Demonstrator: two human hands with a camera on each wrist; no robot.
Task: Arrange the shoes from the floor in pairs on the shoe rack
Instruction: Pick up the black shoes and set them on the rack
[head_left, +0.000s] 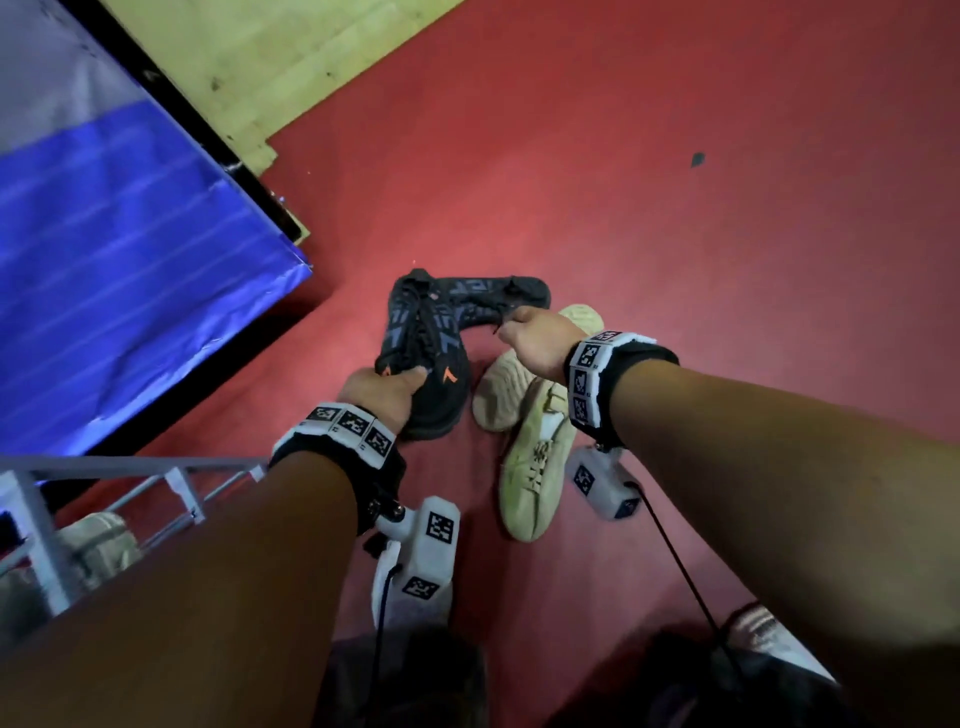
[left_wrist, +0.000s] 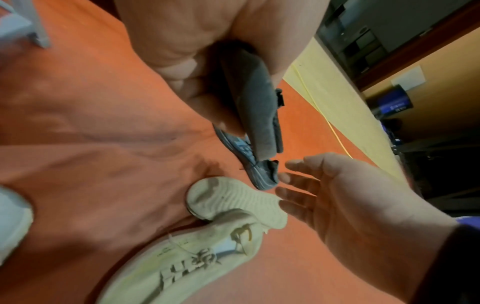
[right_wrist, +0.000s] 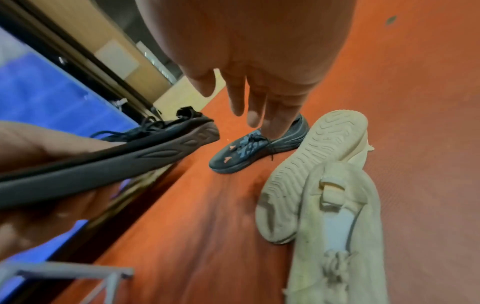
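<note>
A: What are the person's hands doing?

B: The left hand (head_left: 382, 387) has its fingers and thumb curled round the toe end of a black knit lace-up sneaker with orange marks (head_left: 423, 353), holding it clear of the red floor (head_left: 675, 234). The right hand (head_left: 537, 340) reaches forward with straight, spread fingers, holding nothing, just above a second matching black sneaker (head_left: 491, 301).

A: Where does that second one lie?

B: On the floor, upright, just beyond the held shoe.

A: Any other shoes?

B: Two cream knit sneakers lie near the right forearm, touching. One cream sneaker lying with its ribbed sole showing (head_left: 511, 374) is partly under the other cream sneaker standing laces up (head_left: 535, 467).

A: And the rack?

B: A white metal-framed shoe rack (head_left: 171, 483) stands at the lower left of the head view, beside the left forearm. A pale shoe (head_left: 98, 540) sits under its top rails; its details are too blurred to tell. Behind the rack is a blue and white panel (head_left: 119, 249).
</note>
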